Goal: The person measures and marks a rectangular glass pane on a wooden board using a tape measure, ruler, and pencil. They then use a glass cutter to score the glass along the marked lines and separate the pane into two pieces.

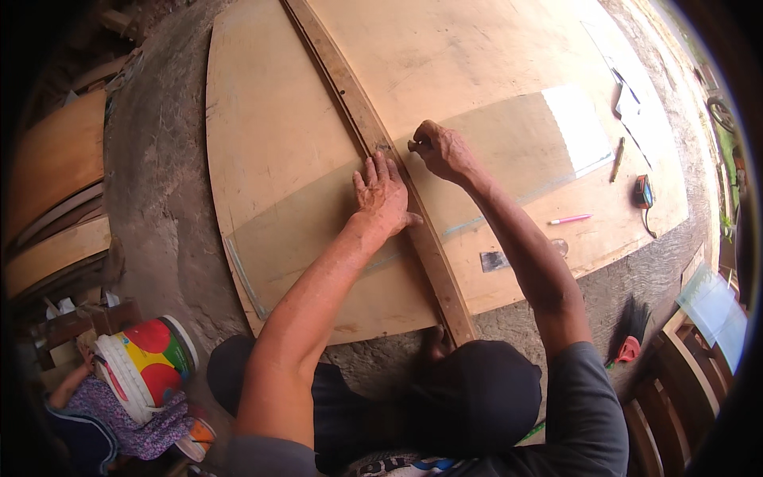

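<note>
A long wooden strip (435, 262) lies across a clear glass sheet (509, 147) on a large pale plywood board (469, 56). My left hand (381, 197) rests flat on the strip with its fingers spread, the thumb reaching over the right edge. Just right of the strip, my right hand (439, 151) is closed in a pinch above the glass. A small dark tip shows at its fingers, but I cannot make out what it is.
To the right lie a pink pen (570, 219), a slim brown tool (617, 160), a tape measure (643, 192) and a small dark plate (493, 261). A colourful bucket (155, 358) stands lower left beside a person in patterned clothing (143, 437). Glass panes (715, 306) lean at right.
</note>
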Motion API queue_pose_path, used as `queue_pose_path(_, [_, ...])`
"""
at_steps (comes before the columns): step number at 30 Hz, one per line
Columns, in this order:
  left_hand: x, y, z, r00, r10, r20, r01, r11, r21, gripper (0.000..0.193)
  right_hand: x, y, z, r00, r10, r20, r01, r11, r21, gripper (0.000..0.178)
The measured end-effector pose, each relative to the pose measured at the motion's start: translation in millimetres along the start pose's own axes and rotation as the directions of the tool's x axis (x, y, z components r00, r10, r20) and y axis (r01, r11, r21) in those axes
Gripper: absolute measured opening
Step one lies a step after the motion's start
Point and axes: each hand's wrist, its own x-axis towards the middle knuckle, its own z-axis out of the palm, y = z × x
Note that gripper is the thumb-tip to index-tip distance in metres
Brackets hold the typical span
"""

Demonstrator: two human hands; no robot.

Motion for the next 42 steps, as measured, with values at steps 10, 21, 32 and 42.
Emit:
queue_pose_path(10, [0, -1, 6, 0.998, 0.030, -0.047, -0.030, 1.000, 0.005, 0.130, 8, 4, 40, 0.998, 0.068, 0.009, -0.066, 0.988, -0.139, 0.017])
queue_pose_path(21, [2, -1, 3, 0.999, 0.023, 0.024, -0.024, 1.000, 0.017, 0.129, -252, 10, -54, 0.968, 0.204, 0.146, -0.193, 0.978, -0.082, 0.012])
queue_pose_path(32, [2, 7, -2, 0.999, 0.028, 0.023, -0.030, 0.996, 0.079, 0.130, -209, 175, -228, 0.818, 0.315, -0.481, -0.519, 0.765, -0.382, 0.021])
queue_pose_path(42, [1, 4, -5, 0.998, -0.013, 0.054, 0.013, 1.000, 0.009, 0.134, -149, 314, -299, 0.659, 0.481, -0.578, -0.746, 0.321, -0.584, 0.031])
